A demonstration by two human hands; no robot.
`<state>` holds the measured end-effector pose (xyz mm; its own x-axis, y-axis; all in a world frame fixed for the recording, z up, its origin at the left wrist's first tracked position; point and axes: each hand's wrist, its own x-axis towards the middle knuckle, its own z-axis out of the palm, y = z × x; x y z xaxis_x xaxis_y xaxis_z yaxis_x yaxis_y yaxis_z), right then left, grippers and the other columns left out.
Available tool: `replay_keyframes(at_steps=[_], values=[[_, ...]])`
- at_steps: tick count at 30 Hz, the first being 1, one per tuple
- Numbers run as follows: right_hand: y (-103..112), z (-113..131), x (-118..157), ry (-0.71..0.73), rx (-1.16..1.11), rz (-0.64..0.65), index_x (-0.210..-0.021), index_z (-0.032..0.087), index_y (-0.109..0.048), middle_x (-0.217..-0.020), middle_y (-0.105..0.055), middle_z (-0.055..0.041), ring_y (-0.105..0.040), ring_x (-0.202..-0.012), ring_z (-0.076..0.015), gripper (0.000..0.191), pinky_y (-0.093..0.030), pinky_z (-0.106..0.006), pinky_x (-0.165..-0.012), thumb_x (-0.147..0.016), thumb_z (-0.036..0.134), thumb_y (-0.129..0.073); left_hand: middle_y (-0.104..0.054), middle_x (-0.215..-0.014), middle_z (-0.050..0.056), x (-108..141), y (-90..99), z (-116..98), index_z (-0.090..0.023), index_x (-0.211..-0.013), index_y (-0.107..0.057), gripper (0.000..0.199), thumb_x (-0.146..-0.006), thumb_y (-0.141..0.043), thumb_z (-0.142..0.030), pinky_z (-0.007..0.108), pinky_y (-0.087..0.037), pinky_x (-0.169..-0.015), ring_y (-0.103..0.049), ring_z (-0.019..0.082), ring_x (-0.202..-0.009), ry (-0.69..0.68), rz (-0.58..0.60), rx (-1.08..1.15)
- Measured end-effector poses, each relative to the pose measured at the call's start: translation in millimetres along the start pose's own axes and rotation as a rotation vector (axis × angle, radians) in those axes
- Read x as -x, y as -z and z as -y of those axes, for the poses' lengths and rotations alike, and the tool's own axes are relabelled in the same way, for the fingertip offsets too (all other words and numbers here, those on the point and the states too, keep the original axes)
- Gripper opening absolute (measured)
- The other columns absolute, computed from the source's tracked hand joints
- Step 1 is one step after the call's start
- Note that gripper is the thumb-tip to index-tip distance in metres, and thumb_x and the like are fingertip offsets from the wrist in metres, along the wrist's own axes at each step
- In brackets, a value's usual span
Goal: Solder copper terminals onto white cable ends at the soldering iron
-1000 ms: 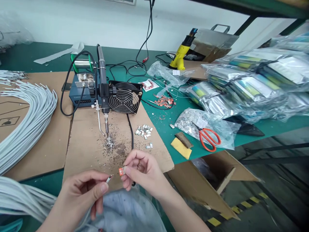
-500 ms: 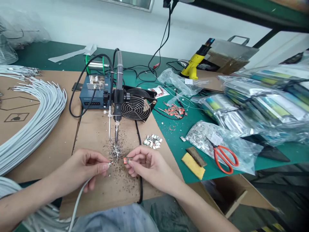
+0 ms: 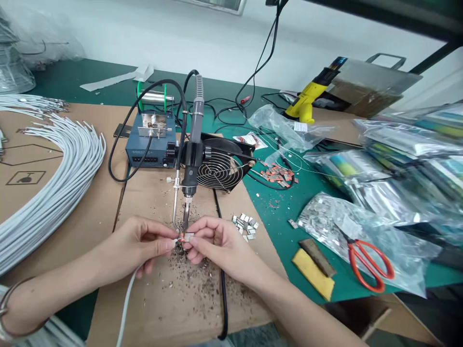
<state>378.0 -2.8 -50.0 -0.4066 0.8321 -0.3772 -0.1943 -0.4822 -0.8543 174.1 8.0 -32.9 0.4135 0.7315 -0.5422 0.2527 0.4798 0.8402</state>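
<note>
moved together at the soldering iron [image 3: 191, 173] since the earlier frame: left hand [image 3: 152, 246] pinching the white cable [image 3: 125, 308] near its end; small orange-and-silver connector [image 3: 187, 237] by the iron's tip, contact unclear; right hand [image 3: 214, 243] pinching the connector's far end. best hold both pieces steady, skin clear of heat. gap between pieces nearly gone.

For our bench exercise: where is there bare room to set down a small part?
Left cardboard sheet: the patch between the white cable bundle and left forearm. Green tabletop: the strip between the cardboard mat and yellow pad. Crowded: beneath the soldering iron, with left hand, right hand and scraps.
</note>
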Motion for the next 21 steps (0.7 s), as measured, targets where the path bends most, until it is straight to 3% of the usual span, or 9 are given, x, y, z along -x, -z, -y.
replay_keyframes(at_steps=[11, 21], values=[[-4.2, 4.8, 4.6, -0.013, -0.015, -0.049, -0.081, 0.014, -0.065, -0.069, -0.072, -0.0011, -0.067, -0.056, -0.0084, 0.035, -0.055, -0.016, -0.054, -0.064, 0.035, -0.088, -0.050, -0.042, -0.009, -0.4, -1.1, -3.5, -0.016, -0.082, -0.071, 0.024, -0.073, -0.073, -0.037, 0.012, -0.037, -0.032, -0.043, 0.006, -0.035, 0.008, 0.051, 0.005], [-3.2, 4.3, 3.2, 0.013, -0.017, -0.053, -0.080, 0.015, -0.066, -0.069, -0.072, -0.0011, -0.066, -0.055, -0.0090, 0.029, -0.055, -0.018, -0.053, -0.067, 0.031, -0.086, -0.049, -0.040, -0.008, -0.9, -0.8, -5.0, -0.016, -0.079, -0.070, 0.024, -0.072, -0.074, -0.039, 0.013, -0.036, -0.032, -0.042, 0.006, -0.034, 0.011, 0.050, 0.009]])
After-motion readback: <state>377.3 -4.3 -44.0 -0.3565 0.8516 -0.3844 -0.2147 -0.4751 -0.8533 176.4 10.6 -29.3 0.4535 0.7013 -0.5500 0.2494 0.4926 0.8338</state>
